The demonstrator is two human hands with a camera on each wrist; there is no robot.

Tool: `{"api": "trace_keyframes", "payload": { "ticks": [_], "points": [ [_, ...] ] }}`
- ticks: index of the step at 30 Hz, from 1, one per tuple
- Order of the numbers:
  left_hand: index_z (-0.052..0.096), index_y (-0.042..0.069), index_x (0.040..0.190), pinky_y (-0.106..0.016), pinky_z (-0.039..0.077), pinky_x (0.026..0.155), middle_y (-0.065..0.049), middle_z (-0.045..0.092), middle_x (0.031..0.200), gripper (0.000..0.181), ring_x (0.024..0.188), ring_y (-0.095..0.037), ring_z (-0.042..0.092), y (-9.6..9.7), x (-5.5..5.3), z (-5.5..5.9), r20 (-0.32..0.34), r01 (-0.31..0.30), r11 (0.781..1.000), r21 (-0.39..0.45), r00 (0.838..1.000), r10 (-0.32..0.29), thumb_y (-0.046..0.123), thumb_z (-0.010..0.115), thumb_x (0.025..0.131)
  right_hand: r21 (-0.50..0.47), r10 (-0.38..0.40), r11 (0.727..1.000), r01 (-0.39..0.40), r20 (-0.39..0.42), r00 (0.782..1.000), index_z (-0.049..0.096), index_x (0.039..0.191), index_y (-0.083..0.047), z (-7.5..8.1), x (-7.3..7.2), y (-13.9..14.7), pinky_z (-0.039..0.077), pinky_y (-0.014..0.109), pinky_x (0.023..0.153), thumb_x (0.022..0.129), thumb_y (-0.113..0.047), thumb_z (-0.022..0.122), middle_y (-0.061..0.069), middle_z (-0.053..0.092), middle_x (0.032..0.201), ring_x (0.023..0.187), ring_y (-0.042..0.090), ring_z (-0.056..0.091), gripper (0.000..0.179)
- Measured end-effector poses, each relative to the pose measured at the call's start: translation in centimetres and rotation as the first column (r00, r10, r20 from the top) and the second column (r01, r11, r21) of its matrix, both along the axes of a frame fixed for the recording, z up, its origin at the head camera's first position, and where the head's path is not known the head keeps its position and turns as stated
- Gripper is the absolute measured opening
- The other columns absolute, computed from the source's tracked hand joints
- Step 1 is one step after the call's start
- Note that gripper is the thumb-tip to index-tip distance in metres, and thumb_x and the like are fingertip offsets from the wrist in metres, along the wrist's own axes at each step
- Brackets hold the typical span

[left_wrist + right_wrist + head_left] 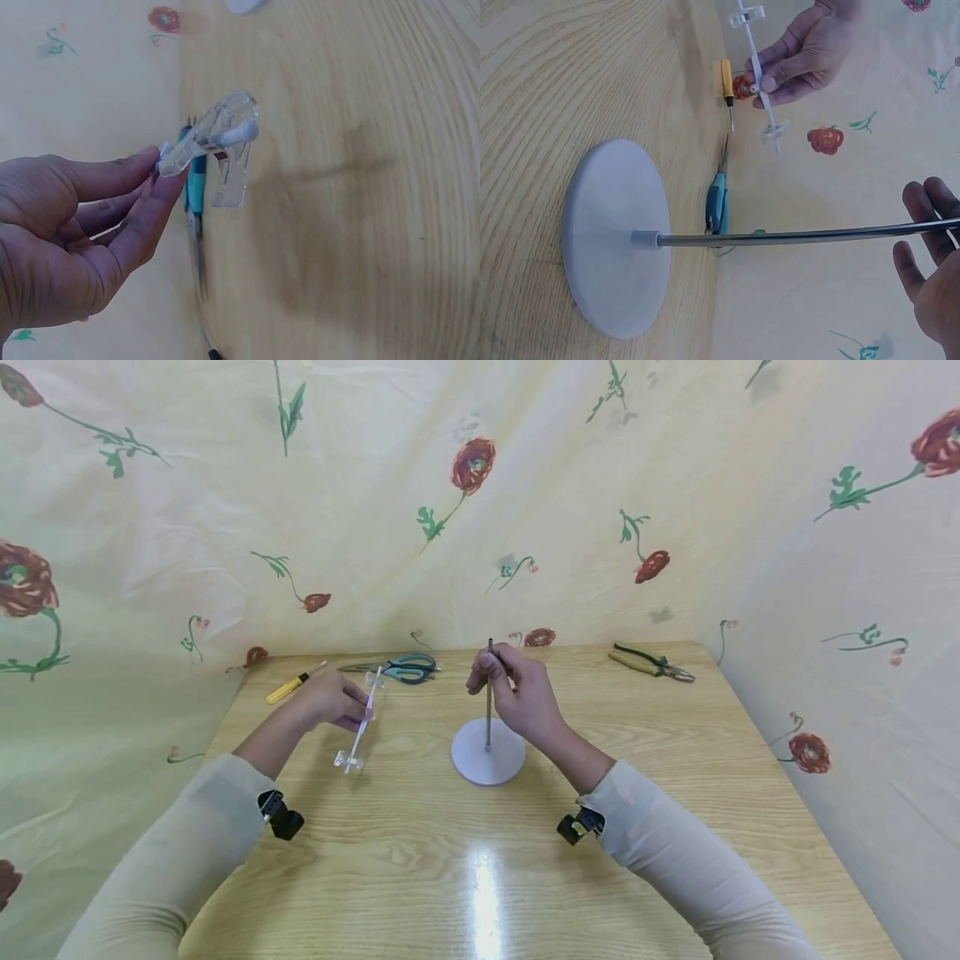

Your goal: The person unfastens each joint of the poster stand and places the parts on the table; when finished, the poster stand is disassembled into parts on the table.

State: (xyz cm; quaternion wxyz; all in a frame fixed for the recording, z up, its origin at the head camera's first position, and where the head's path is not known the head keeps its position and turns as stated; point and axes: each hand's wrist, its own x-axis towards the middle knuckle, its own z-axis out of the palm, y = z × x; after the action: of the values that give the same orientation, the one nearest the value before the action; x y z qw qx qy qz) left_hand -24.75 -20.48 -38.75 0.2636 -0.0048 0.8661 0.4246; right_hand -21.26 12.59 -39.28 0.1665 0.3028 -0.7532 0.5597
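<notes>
My left hand [330,697] pinches the middle of a thin white rod [362,732] between thumb and fingers, above the table. A clear plastic clip [348,761] sits at each end of the rod; one clip [231,124] shows close up in the left wrist view. Near the table's middle, a round white base [480,770] lies flat, with a slim metal pole [489,720] standing upright from its centre socket [646,239]. Toward the top of the pole, my right hand [525,693] holds it with thumb and fingers, the tip poking out above.
Scissors with teal handles [411,670] lie at the back edge, behind the left hand. A yellow-handled screwdriver [285,688] is at the back left. Pliers [651,662] rest at the back right. Flowered cloth [390,543] hangs behind the wooden table [390,877].
</notes>
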Motion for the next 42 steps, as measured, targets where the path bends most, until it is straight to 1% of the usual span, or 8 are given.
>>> {"api": "trace_keyframes", "payload": {
  "ticks": [4, 9, 14, 19, 24, 30, 36, 42],
  "points": [
    [0.063, -0.019, 0.136, -0.041, 0.069, 0.093, -0.025, 0.079, 0.110, 0.038, 0.084, -0.017, 0.080, -0.5, -0.1, -1.5, 0.035, -0.032, 0.999, 0.009, 0.999, 0.032, -0.003, 0.072, 0.104, -0.004, 0.002, 1.000, -0.002, 0.002, 1.000, 0.068, 0.102, 0.002, 0.0, 0.0, 0.0, 0.069, 0.032, 0.078, 0.116, -0.008, 0.053, 0.015, 0.078, 0.087, 0.078, 0.027, 0.080, 0.023],
    [0.063, -0.019, 0.135, -0.037, 0.070, 0.087, -0.016, 0.078, 0.098, 0.038, 0.077, -0.014, 0.079, -1.1, -0.2, -3.0, 0.063, -0.052, 0.999, 0.000, 0.997, 0.051, -0.004, 0.073, 0.102, -0.005, 0.003, 1.000, -0.003, -0.006, 1.000, 0.067, 0.101, 0.002, 0.0, 0.0, 0.1, 0.069, 0.036, 0.077, 0.116, -0.009, 0.053, 0.015, 0.077, 0.086, 0.077, 0.028, 0.080, 0.023],
    [0.064, -0.019, 0.132, -0.034, 0.070, 0.084, -0.015, 0.078, 0.095, 0.035, 0.074, -0.013, 0.079, -1.6, -0.1, -4.1, 0.097, -0.083, 0.996, -0.022, 0.992, 0.085, -0.007, 0.074, 0.101, -0.003, -0.001, 1.000, 0.001, -0.006, 1.000, 0.067, 0.101, 0.002, 0.1, 0.1, 0.1, 0.069, 0.034, 0.077, 0.116, -0.008, 0.053, 0.015, 0.077, 0.086, 0.078, 0.029, 0.080, 0.023],
    [0.064, -0.020, 0.128, -0.032, 0.070, 0.079, -0.019, 0.080, 0.096, 0.033, 0.071, -0.013, 0.079, -2.4, 0.1, -4.6, 0.083, -0.081, 0.995, -0.053, 0.993, 0.086, -0.007, 0.075, 0.100, -0.001, -0.004, 1.000, 0.004, -0.009, 1.000, 0.067, 0.101, 0.001, 0.1, 0.1, 0.0, 0.069, 0.035, 0.078, 0.116, -0.008, 0.054, 0.014, 0.077, 0.085, 0.077, 0.028, 0.080, 0.023],
    [0.067, -0.018, 0.125, -0.029, 0.069, 0.075, -0.015, 0.079, 0.093, 0.030, 0.070, -0.013, 0.078, -2.8, 0.0, -5.1, 0.085, -0.079, 0.994, -0.073, 0.993, 0.085, -0.006, 0.077, 0.099, -0.003, -0.011, 1.000, 0.011, -0.011, 1.000, 0.067, 0.101, 0.002, -0.1, 0.0, 0.0, 0.069, 0.037, 0.077, 0.116, -0.007, 0.054, 0.014, 0.078, 0.085, 0.076, 0.028, 0.080, 0.022],
    [0.068, -0.015, 0.125, -0.030, 0.069, 0.076, -0.013, 0.076, 0.095, 0.030, 0.073, -0.014, 0.078, -2.8, -0.1, -5.7, 0.100, -0.103, 0.989, -0.107, 0.988, 0.114, -0.006, 0.078, 0.098, -0.004, -0.015, 1.000, 0.015, -0.009, 1.000, 0.068, 0.102, 0.002, 0.0, 0.0, 0.0, 0.070, 0.038, 0.077, 0.115, -0.007, 0.055, 0.016, 0.078, 0.086, 0.077, 0.030, 0.080, 0.020],
    [0.070, -0.012, 0.121, -0.030, 0.069, 0.075, -0.013, 0.075, 0.095, 0.027, 0.072, -0.014, 0.077, -3.0, 0.0, -5.7, 0.097, -0.108, 0.983, -0.148, 0.988, 0.123, -0.003, 0.080, 0.098, 0.001, -0.020, 1.000, 0.020, 0.002, 1.000, 0.067, 0.102, 0.002, 0.0, 0.0, 0.0, 0.070, 0.037, 0.077, 0.115, -0.006, 0.055, 0.015, 0.078, 0.085, 0.077, 0.029, 0.080, 0.020],
    [0.071, -0.009, 0.117, -0.029, 0.068, 0.075, -0.011, 0.075, 0.093, 0.021, 0.074, -0.015, 0.076, -3.3, 0.2, -6.2, 0.091, -0.107, 0.981, -0.164, 0.988, 0.123, -0.002, 0.080, 0.099, -0.011, -0.010, 1.000, 0.009, -0.006, 1.000, 0.067, 0.101, 0.003, -0.1, 0.0, -0.1, 0.070, 0.044, 0.076, 0.115, -0.006, 0.055, 0.017, 0.077, 0.085, 0.077, 0.030, 0.079, 0.020]
  ]
}}
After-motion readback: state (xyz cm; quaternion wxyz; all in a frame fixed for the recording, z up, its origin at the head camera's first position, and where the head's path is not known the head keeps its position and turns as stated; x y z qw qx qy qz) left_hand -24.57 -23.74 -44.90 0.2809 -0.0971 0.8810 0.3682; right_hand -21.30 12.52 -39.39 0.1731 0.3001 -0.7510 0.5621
